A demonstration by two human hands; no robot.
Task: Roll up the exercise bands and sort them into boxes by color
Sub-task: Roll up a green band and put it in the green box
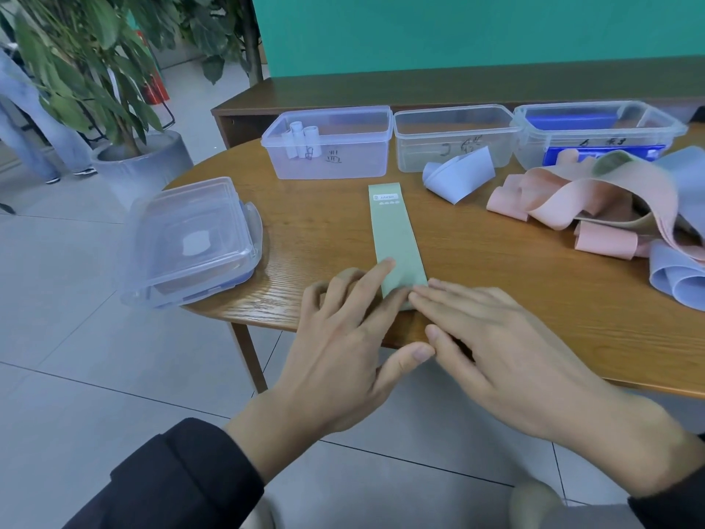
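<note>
Starting the roll at the near end

Lying flat, lengthwise, near the bench (496, 292) front edge, the green band (395, 238) looks thin, light, limp and slightly grippy; best taken at its near end. Left hand (343, 337) and right hand (496, 349) press there with straight, relaxed fingers, gripping nothing. Boxes (332, 143) stand beyond.

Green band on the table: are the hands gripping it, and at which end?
Not gripped. Both the left hand and right hand press flat fingers on the near end of the green band, at the table edge.
</note>
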